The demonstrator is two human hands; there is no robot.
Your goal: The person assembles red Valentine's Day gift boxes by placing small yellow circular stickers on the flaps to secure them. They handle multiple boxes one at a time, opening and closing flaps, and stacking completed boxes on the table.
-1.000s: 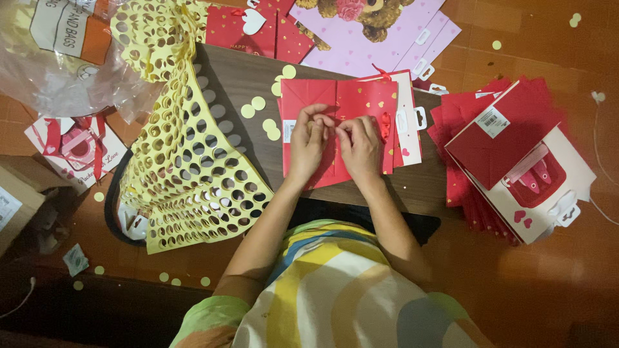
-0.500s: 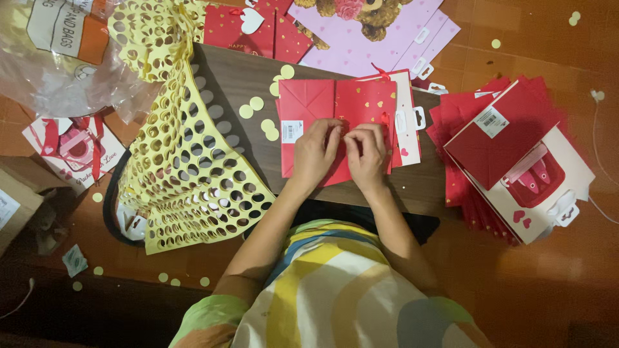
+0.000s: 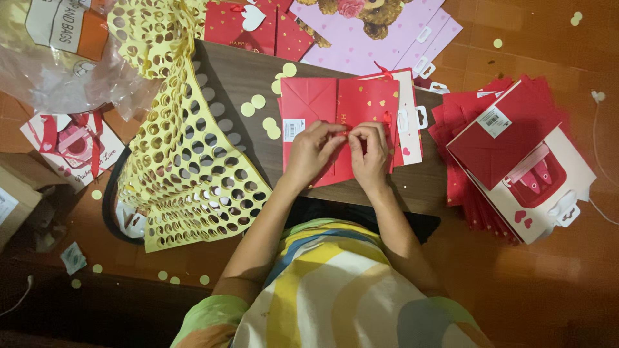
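my left hand (image 3: 311,152) and my right hand (image 3: 369,149) lie side by side on the red paper gift bag (image 3: 338,109), which rests flat on the dark wooden table (image 3: 232,80) straight ahead of me at twelve o'clock. both hands are narrowed to a pinch: the fingertips (image 3: 342,132) meet at the middle of the bag and nip something small and red against its face; what it is i cannot tell. under the red bag, at three o'clock of my right hand, a white bag with a hang tab (image 3: 412,116) shows its edge. at nine to ten o'clock of my left hand, loose yellow paper circles (image 3: 271,122) lie on the table, and beyond them the yellow sheet punched full of round holes (image 3: 187,167) drapes over the table's edge. at three o'clock, well apart on the floor, sits a stack of red and white gift bags (image 3: 516,148). at twelve o'clock, past the table, lies a pink bag with a bear picture (image 3: 380,32). at ten o'clock, a clear plastic wrapper (image 3: 64,64).
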